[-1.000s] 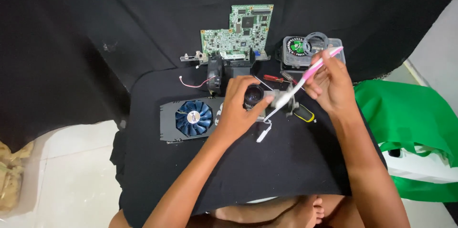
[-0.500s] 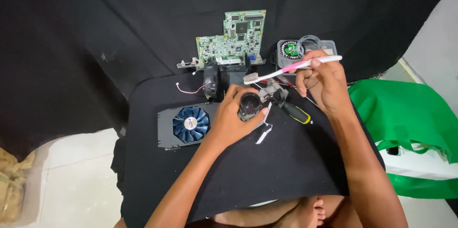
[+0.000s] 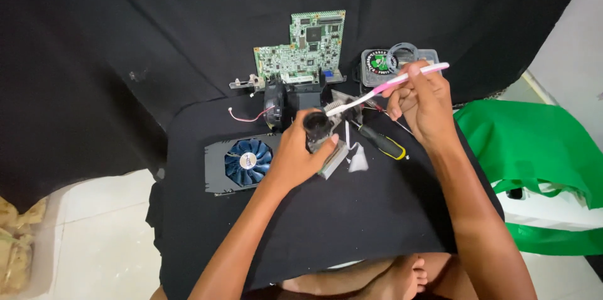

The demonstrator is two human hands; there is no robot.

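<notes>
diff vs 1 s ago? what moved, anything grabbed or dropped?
The right hand swung the pink toothbrush from a steep tilt to nearly level, its bristles now just above the black lens part. The left hand kept hold of that part. Nothing was let go. The fan card, circuit board and screwdriver stayed put.

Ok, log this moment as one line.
left hand: grips black lens part | right hand: holds pink toothbrush, bristles near part | screwdriver: on cloth

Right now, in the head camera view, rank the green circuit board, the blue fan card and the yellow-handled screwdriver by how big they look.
1. green circuit board
2. blue fan card, nearly as large, so unsure
3. yellow-handled screwdriver, clearly smallest
</notes>
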